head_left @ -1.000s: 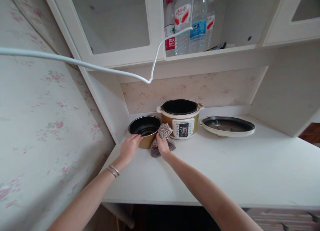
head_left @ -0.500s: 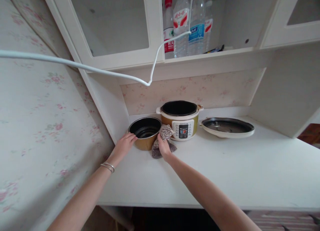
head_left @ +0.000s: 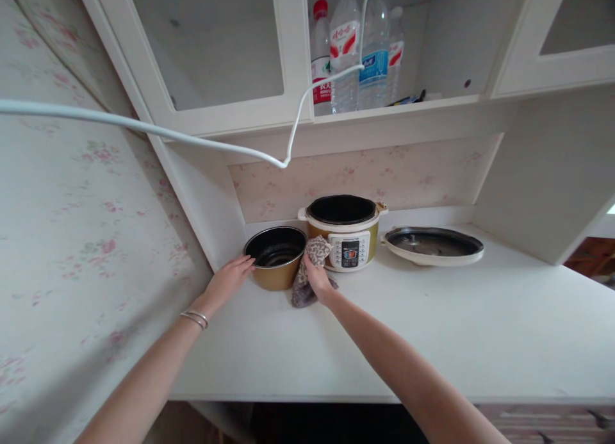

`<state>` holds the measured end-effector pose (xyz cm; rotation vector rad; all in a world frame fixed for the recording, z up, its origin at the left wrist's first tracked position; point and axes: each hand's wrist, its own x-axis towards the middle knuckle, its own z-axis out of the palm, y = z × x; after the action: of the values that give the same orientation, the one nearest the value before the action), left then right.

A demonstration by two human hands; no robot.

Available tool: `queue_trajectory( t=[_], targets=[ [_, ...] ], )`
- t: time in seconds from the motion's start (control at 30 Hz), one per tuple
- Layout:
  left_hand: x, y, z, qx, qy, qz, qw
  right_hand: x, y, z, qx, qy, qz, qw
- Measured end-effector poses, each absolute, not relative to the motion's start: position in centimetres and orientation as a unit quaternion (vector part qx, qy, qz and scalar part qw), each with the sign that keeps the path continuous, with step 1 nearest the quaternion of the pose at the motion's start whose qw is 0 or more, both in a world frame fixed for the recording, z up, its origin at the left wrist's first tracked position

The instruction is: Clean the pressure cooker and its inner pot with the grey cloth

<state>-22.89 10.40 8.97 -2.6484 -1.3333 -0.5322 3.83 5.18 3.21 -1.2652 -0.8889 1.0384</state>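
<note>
Cabinet [head_left: 230,120] panels in white fill the upper part of the frame, with glass in the door at upper left and an open shelf at upper centre. Along the left edge we see a wall [head_left: 72,232] papered with pink flowers. A white counter [head_left: 432,328] spreads across the lower half, from near centre to the right edge.

On it, at the centre of the frame, stands a white and gold cooker [head_left: 350,245], its top open on a black interior. Just right of it a lid [head_left: 432,246] lies with its dark, shiny face up. Just left of the cooker we find the pot [head_left: 275,276], upright, gold outside and black inside.

A pale cable [head_left: 283,164] crosses from the left edge to upper centre, in front of 4 plastic bottles [head_left: 373,69] on the shelf.

Of our hands, the left hand [head_left: 228,280] lays its fingers on the pot's near left rim; we cannot tell whether it grips. The right hand [head_left: 317,279] grasps a patterned, greyish brown cloth [head_left: 318,250] against the pot's right side, in front of the cooker. Smallest are 2 thin bracelets [head_left: 196,318] on our left wrist.
</note>
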Motion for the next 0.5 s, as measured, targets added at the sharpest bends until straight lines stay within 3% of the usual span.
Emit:
queue_trajectory(
  t=[0.27, 0.5],
  targets=[
    [-14.9, 4.0, 7.6, -0.851, -0.477, -0.198, 0.091, 0.0, 4.0, 1.6, -0.529, -0.384, 0.412, 0.635],
    [-12.5, 3.2, 7.0, -0.861, -0.417, -0.282, -0.071, 0.6, 2.5, 3.9, -0.456, -0.346, 0.504, 0.647]
  ],
)
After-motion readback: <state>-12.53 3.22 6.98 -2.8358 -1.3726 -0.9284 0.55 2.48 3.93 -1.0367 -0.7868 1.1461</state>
